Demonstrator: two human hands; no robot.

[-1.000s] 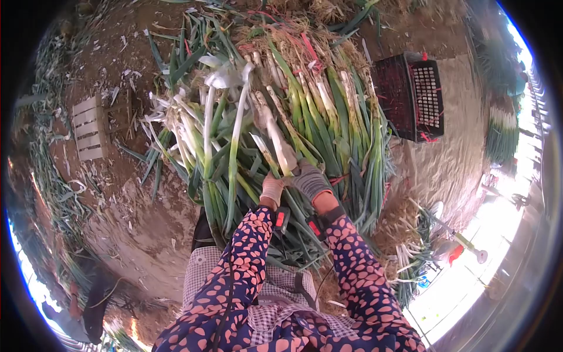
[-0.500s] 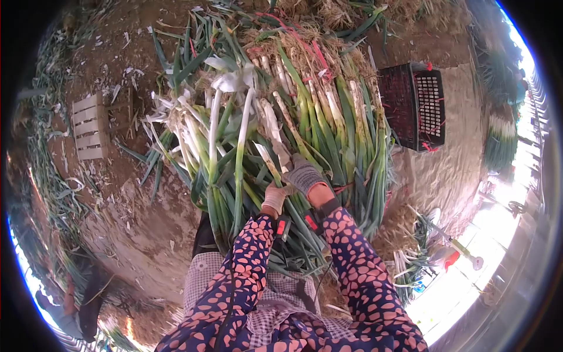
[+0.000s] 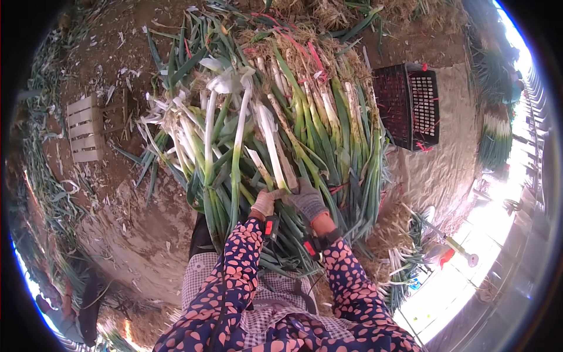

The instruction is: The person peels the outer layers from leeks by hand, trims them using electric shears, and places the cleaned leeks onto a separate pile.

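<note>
My left hand [image 3: 267, 200], in a light glove, is closed around the lower part of a green onion [image 3: 271, 144] whose shaft is clean and white. Just beside it my right hand [image 3: 309, 200], in a grey glove, grips a brownish strip of outer skin [image 3: 287, 168] hanging along that shaft. Under and beyond both hands lies a large heap of unpeeled green onions [image 3: 321, 126], roots pointing away from me. To the left, white-shafted green onions [image 3: 239, 132] rest on the heap.
A black plastic crate [image 3: 404, 105] stands right of the heap. On the left is a small slatted wooden stool [image 3: 85, 129]. Leaf scraps litter the soil floor. Bundled green onions [image 3: 495, 141] stand far right, and another person [image 3: 67, 311] shows at the lower left.
The brown outer skin has come away from the green onion's shaft, baring white. My right hand has drawn slightly down with the skin, and my left hand has shifted a little left and down.
</note>
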